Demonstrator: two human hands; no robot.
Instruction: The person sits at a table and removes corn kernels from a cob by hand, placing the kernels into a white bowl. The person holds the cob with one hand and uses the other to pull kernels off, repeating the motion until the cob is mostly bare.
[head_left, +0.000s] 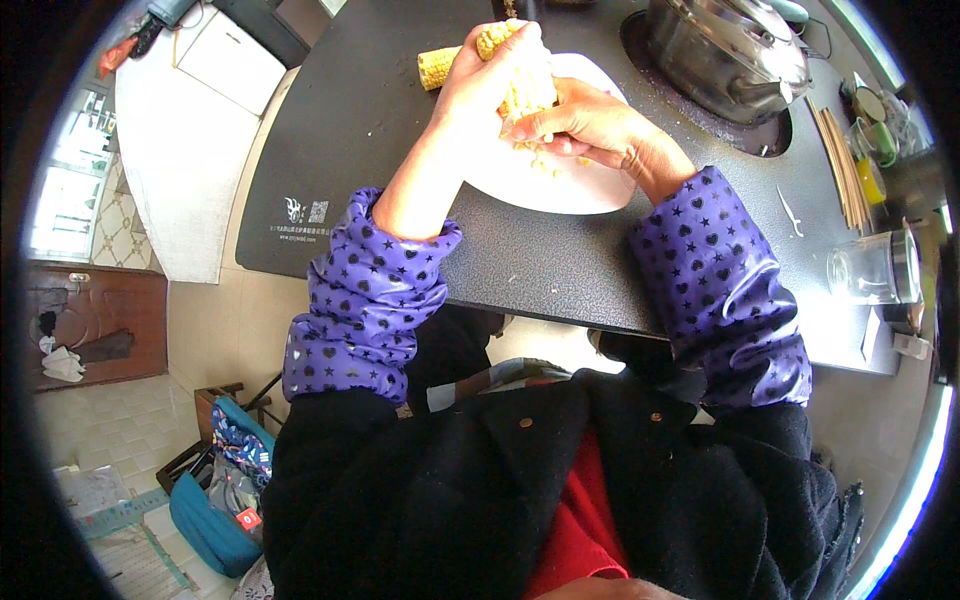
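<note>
My left hand (480, 75) grips an ear of yellow corn (529, 90), whose end sticks out above the thumb. At the cob's near side, my right hand (592, 124) has its thumb and fingers against the kernels; it is hard to see whether any are pinched between them. Beneath both hands lies a pale plate (585, 191), with several loose kernels (541, 157) on it. A second piece of corn (437, 67) rests on the dark table (360, 150), left of the plate and partly behind my left hand.
A lidded metal pot (720, 60) stands in a round recess at the back right. Wooden chopsticks (838, 165), a small white plastic pick (789, 211) and a glass jar (862, 266) lie along the right side. At lower left stands a chair (217, 401) with bags.
</note>
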